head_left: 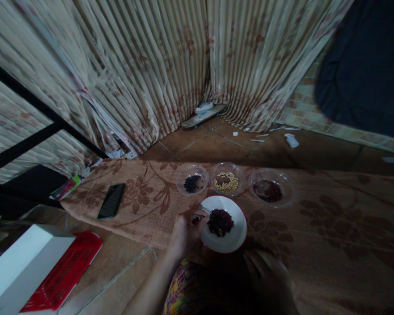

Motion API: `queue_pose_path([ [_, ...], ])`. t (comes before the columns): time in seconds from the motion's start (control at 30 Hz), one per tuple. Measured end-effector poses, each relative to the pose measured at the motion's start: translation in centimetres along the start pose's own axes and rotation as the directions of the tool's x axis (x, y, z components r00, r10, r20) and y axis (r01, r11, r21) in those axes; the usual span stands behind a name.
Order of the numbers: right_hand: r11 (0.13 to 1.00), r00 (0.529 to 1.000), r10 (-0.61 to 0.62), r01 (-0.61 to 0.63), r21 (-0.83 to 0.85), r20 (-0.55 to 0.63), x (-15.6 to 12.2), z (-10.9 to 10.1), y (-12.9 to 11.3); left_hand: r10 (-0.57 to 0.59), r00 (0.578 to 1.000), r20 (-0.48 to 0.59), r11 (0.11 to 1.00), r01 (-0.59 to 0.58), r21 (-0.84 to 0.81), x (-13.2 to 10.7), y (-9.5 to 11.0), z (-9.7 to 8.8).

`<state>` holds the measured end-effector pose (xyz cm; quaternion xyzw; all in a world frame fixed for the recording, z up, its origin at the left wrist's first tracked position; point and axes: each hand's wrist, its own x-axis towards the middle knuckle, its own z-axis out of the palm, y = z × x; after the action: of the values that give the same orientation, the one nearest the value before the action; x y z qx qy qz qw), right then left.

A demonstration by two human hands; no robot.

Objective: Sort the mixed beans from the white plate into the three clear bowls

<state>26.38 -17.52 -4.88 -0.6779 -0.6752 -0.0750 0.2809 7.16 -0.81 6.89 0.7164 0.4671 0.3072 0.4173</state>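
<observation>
Landmark: white plate [231,245], red-rimmed, on the floral mat [331,227] spread over the tiled floor [213,146].

Far left of the plate, off the mat: white box [18,262] with a red crate [65,271] beside it. Black frame bars [36,109] run above them.

Left of the plate, on the mat near its left end: black phone [110,201], lying flat, screen dark.

Just left of the plate: left hand [184,231], at the plate's left rim. Its fingers [193,218] are pressed together, pinching a thin metal tool [202,215], probably tweezers, whose tip points toward the pile. The forearm runs down and left from the hand.

On the plate: a heap of dark mixed beans [220,222], sitting in the upper half of the plate.

Beyond the plate, three clear bowls in a row, near one another: left bowl [191,179] with black beans, middle bowl [227,178] with pale yellow beans, right bowl [272,187] with dark red beans.

Right of and below the plate: a dark, blurred form [265,280], possibly the right hand or a knee; cannot tell which, and the state of any fingers there cannot be read.

Far beyond the plate: striped curtain [151,65], with a sandal [203,114] at its hem.
</observation>
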Motion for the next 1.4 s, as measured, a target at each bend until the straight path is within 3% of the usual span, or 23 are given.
queue_pose_path([
  [0.5, 0.999, 1.0, -0.03, 0.031, -0.029, 0.004, -0.3, 0.1, 0.2, -0.007, 1.0, 0.008, 0.999, 0.006, 0.045, 0.1, -0.3, -0.2],
  [0.8, 1.0, 1.0, 0.018, -0.018, -0.004, 0.014, -0.1, -0.1, 0.0, -0.072, 0.997, 0.007, 0.992, 0.071, 0.108, -0.1, 0.8, -0.5],
  [1.0, 1.0, 0.999, -0.013, 0.014, -0.014, 0.038, -0.2, -0.2, 0.1, -0.103, 0.995, -0.006, 0.978, 0.103, 0.183, 0.0, 1.7, -0.6],
  [1.4, 1.0, 1.0, -0.017, 0.017, -0.009, 0.018, 0.1, -0.3, -0.1, -0.081, 0.996, -0.032, 0.985, 0.085, 0.148, 0.0, 1.4, -0.3],
])
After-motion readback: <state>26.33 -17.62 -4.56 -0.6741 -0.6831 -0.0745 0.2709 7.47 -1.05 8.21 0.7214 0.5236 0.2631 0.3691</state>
